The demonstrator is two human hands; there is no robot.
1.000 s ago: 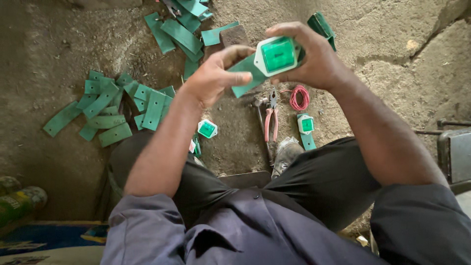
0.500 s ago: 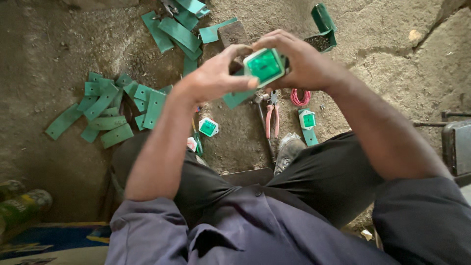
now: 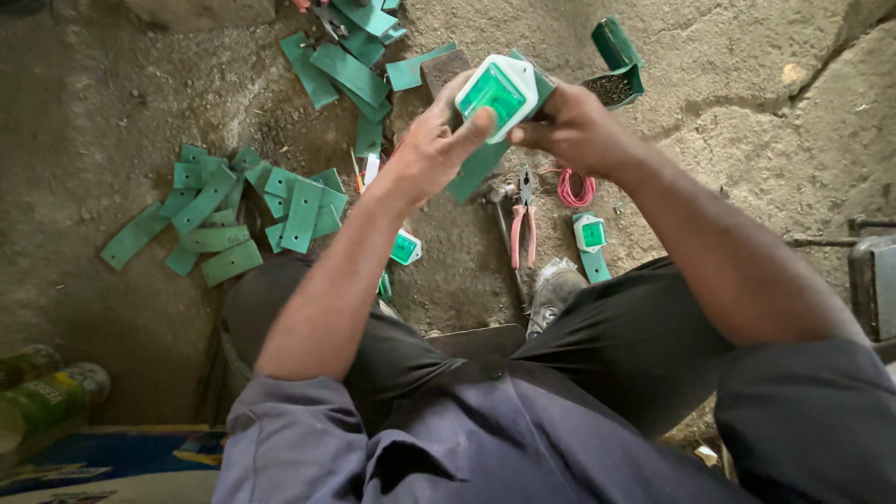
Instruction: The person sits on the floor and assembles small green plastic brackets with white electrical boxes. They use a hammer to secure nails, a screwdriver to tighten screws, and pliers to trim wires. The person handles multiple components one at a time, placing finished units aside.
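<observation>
green reflector on strip clamped between left hand, right hand.

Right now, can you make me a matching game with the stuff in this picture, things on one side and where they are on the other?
Things:
1. white and green block
2. pliers
3. red wire coil
4. flat green strips

Places:
A. heaped on the ground, far left
B. held in both hands
C. on the ground under the hands, pink handles
D. on the ground just right of the pliers

Pairs: 1-B, 2-C, 3-D, 4-A
</observation>
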